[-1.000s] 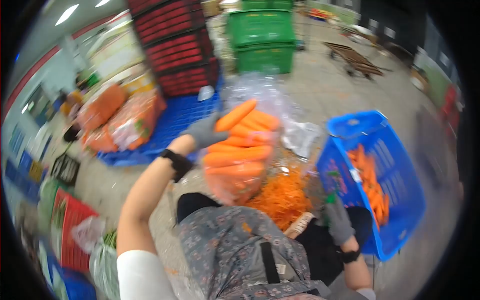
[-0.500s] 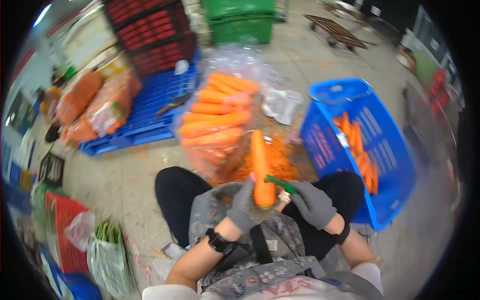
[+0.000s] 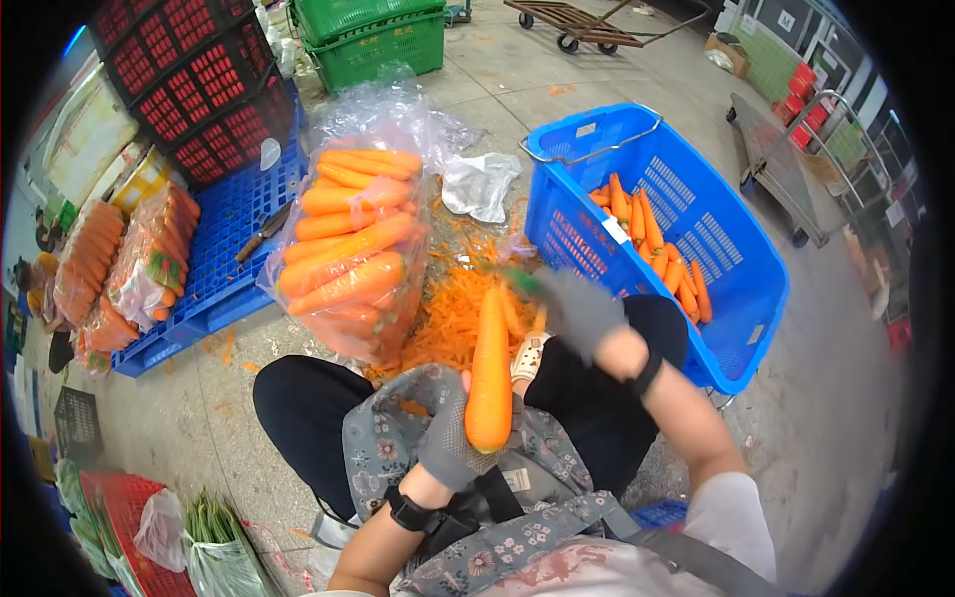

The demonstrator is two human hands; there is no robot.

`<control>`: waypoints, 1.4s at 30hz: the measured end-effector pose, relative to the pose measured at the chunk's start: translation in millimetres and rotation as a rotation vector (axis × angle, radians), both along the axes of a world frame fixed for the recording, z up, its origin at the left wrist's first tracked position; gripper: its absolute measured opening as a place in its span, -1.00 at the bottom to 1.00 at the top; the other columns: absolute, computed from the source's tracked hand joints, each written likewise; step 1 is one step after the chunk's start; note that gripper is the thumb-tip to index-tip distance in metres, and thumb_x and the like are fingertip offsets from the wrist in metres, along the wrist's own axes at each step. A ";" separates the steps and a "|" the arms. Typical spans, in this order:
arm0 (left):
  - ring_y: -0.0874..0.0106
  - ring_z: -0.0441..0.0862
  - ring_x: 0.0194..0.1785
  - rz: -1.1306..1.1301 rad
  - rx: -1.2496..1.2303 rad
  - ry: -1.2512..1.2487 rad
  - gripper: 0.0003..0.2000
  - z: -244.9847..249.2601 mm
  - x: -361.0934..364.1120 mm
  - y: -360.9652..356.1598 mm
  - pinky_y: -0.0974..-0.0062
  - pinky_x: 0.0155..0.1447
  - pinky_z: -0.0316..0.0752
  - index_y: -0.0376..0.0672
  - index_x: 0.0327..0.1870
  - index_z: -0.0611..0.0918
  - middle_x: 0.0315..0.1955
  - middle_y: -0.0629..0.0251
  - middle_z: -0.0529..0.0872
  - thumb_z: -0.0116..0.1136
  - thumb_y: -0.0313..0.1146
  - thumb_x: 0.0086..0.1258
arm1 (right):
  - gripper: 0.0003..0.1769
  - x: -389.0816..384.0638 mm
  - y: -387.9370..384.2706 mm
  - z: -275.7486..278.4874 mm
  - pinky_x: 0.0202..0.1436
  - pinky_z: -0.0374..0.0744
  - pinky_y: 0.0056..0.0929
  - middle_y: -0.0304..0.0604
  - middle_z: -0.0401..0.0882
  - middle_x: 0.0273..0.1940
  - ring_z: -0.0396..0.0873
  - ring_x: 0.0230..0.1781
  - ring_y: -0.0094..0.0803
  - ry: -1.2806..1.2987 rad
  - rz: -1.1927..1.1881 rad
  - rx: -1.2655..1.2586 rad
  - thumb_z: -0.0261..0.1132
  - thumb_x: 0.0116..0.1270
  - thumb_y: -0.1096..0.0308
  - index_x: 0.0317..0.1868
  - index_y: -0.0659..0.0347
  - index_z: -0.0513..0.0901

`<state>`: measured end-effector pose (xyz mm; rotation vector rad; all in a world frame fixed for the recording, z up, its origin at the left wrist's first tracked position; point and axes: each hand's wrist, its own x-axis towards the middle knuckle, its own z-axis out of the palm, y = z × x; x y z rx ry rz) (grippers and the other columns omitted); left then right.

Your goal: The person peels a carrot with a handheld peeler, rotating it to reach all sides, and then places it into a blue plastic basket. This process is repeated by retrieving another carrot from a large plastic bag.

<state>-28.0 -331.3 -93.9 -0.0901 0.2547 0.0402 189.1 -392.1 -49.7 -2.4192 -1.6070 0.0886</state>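
Observation:
My left hand (image 3: 450,443), in a grey glove, grips a large orange carrot (image 3: 489,373) by its lower part, tip pointing away from me. Also gloved and blurred by motion, my right hand (image 3: 585,316) is closed on a green peeler (image 3: 524,283), beside the carrot's upper end and to its right. Orange carrot shavings (image 3: 448,318) lie heaped on the floor beyond the carrot. To the left of the heap stands a clear plastic bag of whole carrots (image 3: 348,244). The blue crate (image 3: 756,333) on the right holds several carrots (image 3: 652,234).
At the left, a blue pallet (image 3: 219,249) carries black-and-red crates (image 3: 199,95), bagged carrots (image 3: 154,249) and a knife (image 3: 264,234). Green crates (image 3: 383,50) stand behind. A flat trolley (image 3: 796,169) is at right. Bagged green vegetables (image 3: 214,537) lie lower left.
My right hand with the peeler has moved up and away from the carrot's lower part to near its far end. The view has shifted, so the surroundings sit differently.

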 end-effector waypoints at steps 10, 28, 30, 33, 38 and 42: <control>0.23 0.58 -0.26 0.265 0.139 0.263 -0.55 -10.3 0.4 16.3 0.27 -0.24 0.54 -0.17 -0.02 0.47 -0.26 0.14 0.59 0.04 0.05 0.31 | -0.62 -69.6 -40.1 15.5 -0.38 0.54 -0.29 -0.14 0.55 -0.28 0.57 -0.36 -0.22 0.227 0.485 -0.094 0.24 0.18 0.27 0.05 0.00 0.51; 0.31 0.59 -0.23 0.020 0.147 0.218 -0.48 33.4 4.2 2.1 0.35 -0.16 0.56 -0.18 0.03 0.46 -0.29 0.20 0.60 0.04 0.11 0.28 | -0.66 25.2 -34.9 29.7 -0.27 0.52 -0.21 -0.03 0.53 -0.29 0.55 -0.32 -0.11 -0.020 -0.031 0.323 0.14 0.27 0.35 0.06 0.18 0.46; 0.30 0.57 -0.19 0.040 0.168 0.185 -0.49 34.4 19.5 20.0 0.32 -0.14 0.55 -0.16 0.04 0.46 -0.27 0.18 0.59 0.07 0.08 0.27 | -0.67 16.3 -39.5 74.2 -0.26 0.52 -0.25 -0.02 0.54 -0.28 0.56 -0.32 -0.12 0.123 0.039 0.351 0.15 0.27 0.35 0.05 0.22 0.46; 0.30 0.57 -0.18 0.014 0.306 0.136 -0.53 52.6 57.6 61.6 0.32 -0.13 0.54 -0.14 0.03 0.47 -0.25 0.19 0.59 0.08 0.05 0.29 | -0.68 29.2 -39.8 114.6 -0.25 0.51 -0.32 -0.01 0.55 -0.29 0.56 -0.31 -0.16 0.245 0.115 0.408 0.18 0.27 0.36 0.02 0.25 0.48; 0.28 0.58 -0.20 0.041 0.546 -0.011 -0.52 54.7 132.7 116.4 0.30 -0.16 0.54 -0.11 -0.01 0.48 -0.28 0.19 0.61 0.06 0.10 0.27 | -0.70 98.5 2.1 103.0 -0.25 0.50 -0.36 -0.03 0.54 -0.28 0.55 -0.31 -0.21 0.225 0.383 0.483 0.17 0.28 0.39 0.02 0.23 0.50; 0.26 0.59 -0.27 0.033 0.408 0.017 -0.47 -3.6 177.7 135.9 0.27 -0.22 0.54 -0.11 0.01 0.47 -0.28 0.15 0.62 0.00 0.17 0.27 | -0.70 113.5 34.7 15.7 -0.20 0.52 -0.33 -0.06 0.57 -0.25 0.56 -0.25 -0.14 0.393 0.490 0.422 0.18 0.28 0.29 0.01 0.14 0.51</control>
